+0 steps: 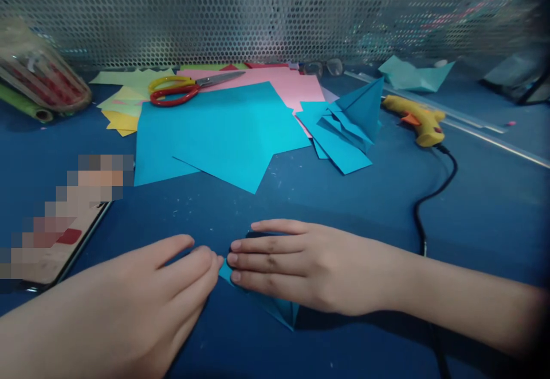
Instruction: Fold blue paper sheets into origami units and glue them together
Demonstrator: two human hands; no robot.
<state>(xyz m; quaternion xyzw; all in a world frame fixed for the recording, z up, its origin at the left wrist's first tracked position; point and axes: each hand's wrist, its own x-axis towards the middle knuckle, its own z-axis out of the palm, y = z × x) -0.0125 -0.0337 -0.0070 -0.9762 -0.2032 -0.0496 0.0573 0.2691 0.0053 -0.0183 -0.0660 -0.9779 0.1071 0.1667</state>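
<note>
A folded piece of blue paper lies on the table at the bottom middle, mostly covered by my right hand. My right hand rests flat over it, fingers stretched out to the left. A dark edge shows beneath its fingertips; I cannot tell whether it is paper or shadow. My left hand has its fingers curled together at the narrow left tip of the folded paper, apparently pinching it; the thumb is hidden. Beyond the hands lie flat blue sheets, and to their right stands a folded blue paper shape.
Red-and-yellow scissors lie over pink paper. At right is a yellow glue gun with a black cord. A phone lies at left, near a clear jar. Perforated metal forms the back.
</note>
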